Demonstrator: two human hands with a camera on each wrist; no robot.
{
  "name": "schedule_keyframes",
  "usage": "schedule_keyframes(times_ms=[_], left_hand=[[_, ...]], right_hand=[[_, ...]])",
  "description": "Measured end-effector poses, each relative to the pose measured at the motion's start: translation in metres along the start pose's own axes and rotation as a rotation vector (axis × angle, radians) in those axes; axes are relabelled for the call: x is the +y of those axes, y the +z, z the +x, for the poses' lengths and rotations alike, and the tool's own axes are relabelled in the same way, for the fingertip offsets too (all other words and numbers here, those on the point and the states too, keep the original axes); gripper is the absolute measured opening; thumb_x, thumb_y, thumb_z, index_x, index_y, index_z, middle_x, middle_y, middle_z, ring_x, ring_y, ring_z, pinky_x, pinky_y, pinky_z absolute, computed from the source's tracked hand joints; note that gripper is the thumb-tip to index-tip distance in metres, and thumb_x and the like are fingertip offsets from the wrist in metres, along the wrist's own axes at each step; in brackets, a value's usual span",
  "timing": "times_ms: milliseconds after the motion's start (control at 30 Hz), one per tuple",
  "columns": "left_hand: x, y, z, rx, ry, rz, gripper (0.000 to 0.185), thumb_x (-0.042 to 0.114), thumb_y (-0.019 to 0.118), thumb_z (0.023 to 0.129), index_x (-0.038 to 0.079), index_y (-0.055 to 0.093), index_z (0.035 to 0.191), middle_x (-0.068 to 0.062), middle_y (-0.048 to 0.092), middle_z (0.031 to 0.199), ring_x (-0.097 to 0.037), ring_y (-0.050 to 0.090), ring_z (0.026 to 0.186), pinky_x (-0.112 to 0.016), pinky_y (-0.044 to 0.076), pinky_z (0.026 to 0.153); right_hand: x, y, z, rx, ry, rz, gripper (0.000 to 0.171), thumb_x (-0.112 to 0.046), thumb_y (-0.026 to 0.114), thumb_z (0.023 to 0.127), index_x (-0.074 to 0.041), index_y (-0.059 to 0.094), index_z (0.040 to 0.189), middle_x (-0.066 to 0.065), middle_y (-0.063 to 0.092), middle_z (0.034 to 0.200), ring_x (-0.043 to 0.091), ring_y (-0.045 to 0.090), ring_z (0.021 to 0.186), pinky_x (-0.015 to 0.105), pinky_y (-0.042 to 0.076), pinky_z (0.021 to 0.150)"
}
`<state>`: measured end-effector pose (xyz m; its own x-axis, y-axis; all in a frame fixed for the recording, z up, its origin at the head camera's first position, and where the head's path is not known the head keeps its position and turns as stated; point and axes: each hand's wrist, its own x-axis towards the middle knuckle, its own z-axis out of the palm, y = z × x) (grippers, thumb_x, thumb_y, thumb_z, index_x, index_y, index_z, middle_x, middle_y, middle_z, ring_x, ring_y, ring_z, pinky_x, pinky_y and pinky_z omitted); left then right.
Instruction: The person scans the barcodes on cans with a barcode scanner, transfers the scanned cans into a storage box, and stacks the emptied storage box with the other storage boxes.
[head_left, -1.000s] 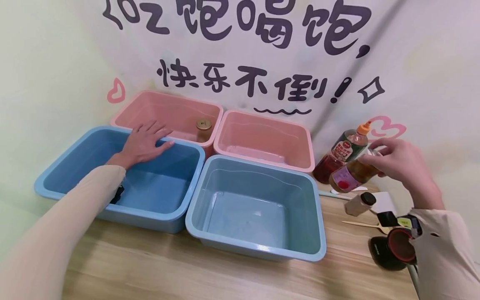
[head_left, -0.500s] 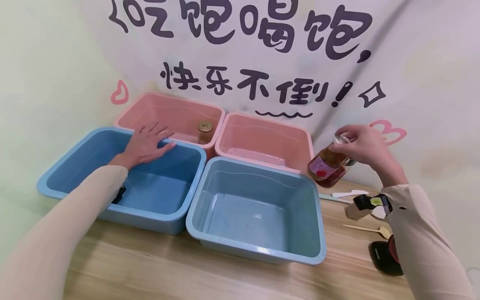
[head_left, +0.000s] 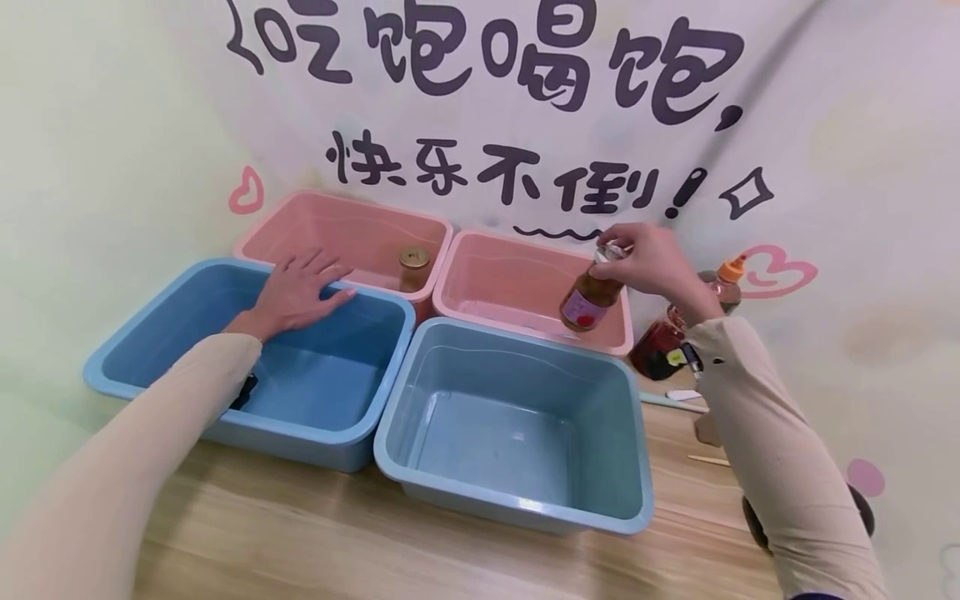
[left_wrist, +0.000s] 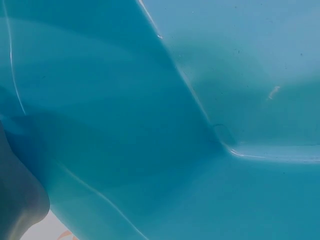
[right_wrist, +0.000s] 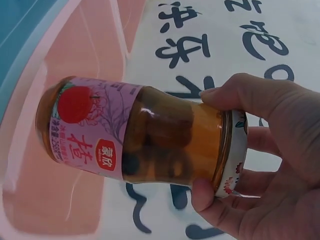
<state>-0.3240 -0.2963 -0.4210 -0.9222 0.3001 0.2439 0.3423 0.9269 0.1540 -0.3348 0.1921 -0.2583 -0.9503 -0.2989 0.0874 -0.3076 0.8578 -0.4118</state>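
Since earlier, jar (head_left: 587,298) moves left over upper-right pink bin (head_left: 480,250) | right hand (head_left: 651,260) grips its lid; I'd lower it upright | left hand (head_left: 294,289) flat, fingers released, on blue bin (head_left: 120,350) rim

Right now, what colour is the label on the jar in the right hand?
Pink, with a red round mark and red logo; the jar shows best in the right wrist view.

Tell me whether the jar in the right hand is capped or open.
Capped. The jar has a white patterned lid seated on its neck, and the right hand grips it around that lid above the right pink bin.
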Motion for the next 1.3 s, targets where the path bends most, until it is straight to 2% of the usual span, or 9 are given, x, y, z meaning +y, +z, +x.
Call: schedule_keyframes(times_ms=[367,533,733,833,1000,1300], left_hand=[[-0.002,0.001,0.0,-0.009,-0.008,0.008,0.06,0.044,0.054,0.098,0.01,0.05,0.147,-0.02,0.043,0.154,-0.043,0.03,0.147,-0.065,0.017,0.121],[-0.003,0.002,0.0,-0.015,-0.011,0.015,0.062,0.046,0.053,0.098,0.011,0.048,0.148,-0.02,0.041,0.156,-0.043,0.029,0.147,-0.064,0.016,0.121],[-0.003,0.001,0.0,-0.033,-0.021,0.014,0.063,0.046,0.052,0.098,0.012,0.044,0.151,-0.02,0.037,0.159,-0.044,0.026,0.149,-0.064,0.014,0.122],[-0.003,0.001,0.0,-0.038,-0.021,0.013,0.065,0.047,0.052,0.099,0.012,0.042,0.152,-0.02,0.035,0.16,-0.044,0.025,0.149,-0.064,0.014,0.122],[-0.003,0.001,0.0,-0.035,-0.022,0.007,0.066,0.048,0.051,0.099,0.014,0.039,0.154,-0.019,0.033,0.161,-0.044,0.025,0.15,-0.064,0.014,0.122],[-0.004,0.002,0.0,-0.034,-0.025,0.009,0.066,0.049,0.05,0.099,0.015,0.039,0.154,-0.017,0.034,0.161,-0.043,0.025,0.15,-0.064,0.014,0.122]], right_hand=[[-0.052,0.031,0.047,-0.031,-0.072,0.098,0.035,-0.018,0.075,0.084,-0.004,0.067,0.115,0.02,0.065,0.114,0.034,0.064,0.097,0.043,0.061,0.079],[-0.076,0.046,0.065,-0.04,-0.118,0.135,0.035,-0.017,0.076,0.083,-0.004,0.068,0.115,0.018,0.066,0.114,0.03,0.064,0.095,0.04,0.061,0.078],[-0.104,0.059,0.084,-0.017,-0.197,0.091,0.036,-0.02,0.077,0.082,-0.005,0.069,0.113,0.016,0.067,0.111,0.027,0.062,0.093,0.037,0.059,0.076],[-0.116,0.064,0.092,-0.011,-0.223,0.085,0.037,-0.022,0.076,0.083,-0.005,0.069,0.115,0.015,0.067,0.113,0.027,0.063,0.092,0.037,0.059,0.076],[-0.135,0.076,0.102,-0.002,-0.259,0.135,0.035,-0.022,0.075,0.085,-0.006,0.069,0.115,0.015,0.067,0.114,0.026,0.066,0.091,0.035,0.061,0.076],[-0.164,0.11,0.117,-0.026,-0.258,0.175,0.042,-0.025,0.074,0.087,-0.011,0.065,0.126,0.01,0.066,0.123,0.023,0.066,0.1,0.029,0.061,0.079]])
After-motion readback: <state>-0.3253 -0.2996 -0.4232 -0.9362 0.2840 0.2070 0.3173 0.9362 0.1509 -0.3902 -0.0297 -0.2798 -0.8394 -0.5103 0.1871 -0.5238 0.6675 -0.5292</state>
